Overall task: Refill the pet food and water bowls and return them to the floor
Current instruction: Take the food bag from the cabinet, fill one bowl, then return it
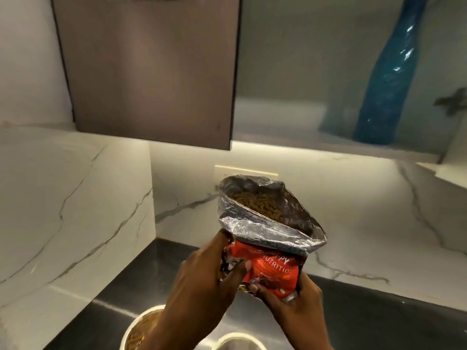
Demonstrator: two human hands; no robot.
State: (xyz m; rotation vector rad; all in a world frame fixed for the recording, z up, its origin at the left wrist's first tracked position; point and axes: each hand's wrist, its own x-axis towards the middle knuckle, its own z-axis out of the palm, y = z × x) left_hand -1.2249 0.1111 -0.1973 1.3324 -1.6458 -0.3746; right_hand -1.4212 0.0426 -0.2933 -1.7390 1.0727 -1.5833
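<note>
A red pet food bag [271,269] with a silver foil lining is held upright above the counter, its mouth open and brown kibble [260,204] showing inside. My left hand [202,281] grips the bag's left side. My right hand [293,301] holds it from below on the right. At the bottom edge a white bowl [137,329] holds kibble, partly hidden by my left arm. Beside it to the right, only the rim of a second bowl [240,341] shows, and its contents cannot be made out.
Both bowls stand on a dark glossy countertop [366,311] in a corner of white marble walls [75,210]. A brown cabinet door [151,72] hangs overhead. A blue bottle [389,79] stands behind frosted glass at the upper right. A wall socket plate [227,170] sits behind the bag.
</note>
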